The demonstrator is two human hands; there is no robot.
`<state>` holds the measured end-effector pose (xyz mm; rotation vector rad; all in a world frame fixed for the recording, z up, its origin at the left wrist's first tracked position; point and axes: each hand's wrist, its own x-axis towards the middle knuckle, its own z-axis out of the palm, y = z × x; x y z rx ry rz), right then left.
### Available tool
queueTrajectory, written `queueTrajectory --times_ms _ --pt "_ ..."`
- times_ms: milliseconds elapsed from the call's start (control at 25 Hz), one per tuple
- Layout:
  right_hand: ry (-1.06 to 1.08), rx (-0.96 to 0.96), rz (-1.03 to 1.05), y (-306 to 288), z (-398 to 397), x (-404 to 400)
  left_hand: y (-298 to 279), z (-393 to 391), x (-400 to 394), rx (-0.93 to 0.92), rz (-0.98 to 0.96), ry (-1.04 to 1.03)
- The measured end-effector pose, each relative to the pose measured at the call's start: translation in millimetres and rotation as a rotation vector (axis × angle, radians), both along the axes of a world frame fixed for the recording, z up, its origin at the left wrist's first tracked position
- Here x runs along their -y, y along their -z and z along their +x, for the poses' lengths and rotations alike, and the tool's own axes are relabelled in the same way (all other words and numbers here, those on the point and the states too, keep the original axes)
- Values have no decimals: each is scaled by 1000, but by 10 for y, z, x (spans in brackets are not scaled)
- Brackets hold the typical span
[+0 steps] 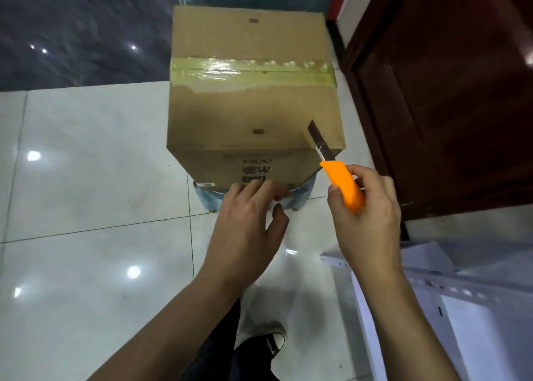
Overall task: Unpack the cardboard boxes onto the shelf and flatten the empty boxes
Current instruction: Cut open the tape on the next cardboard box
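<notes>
A brown cardboard box stands in front of me, raised on a bluish stool-like support. Its top seam is sealed with a strip of yellowish tape. My right hand grips an orange utility knife whose blade is extended and points at the box's near right corner. My left hand reaches toward the box's front face, fingers straight, fingertips at or near its lower edge.
A dark red wooden door stands close on the right. A white metal shelf frame fills the lower right. Glossy white floor tiles lie left; a dark glass wall is behind. My shoe shows below.
</notes>
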<state>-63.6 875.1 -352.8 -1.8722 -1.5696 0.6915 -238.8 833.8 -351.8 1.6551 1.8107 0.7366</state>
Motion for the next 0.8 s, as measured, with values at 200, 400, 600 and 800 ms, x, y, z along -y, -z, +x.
queueTrajectory --times_ms 200,400,600,800 --pt "-106 36 -6 -23 -382 -470 68 -331 -313 -160 79 -49" --pt "-158 54 -17 -9 -741 -863 170 -652 -701 -224 93 -84" --pt "-182 40 -50 11 -1042 -1218 274 -943 -1032 -227 104 -89" --pt "-225 -8 -58 32 -1253 -1471 433 -1079 -1307 -359 105 -102"
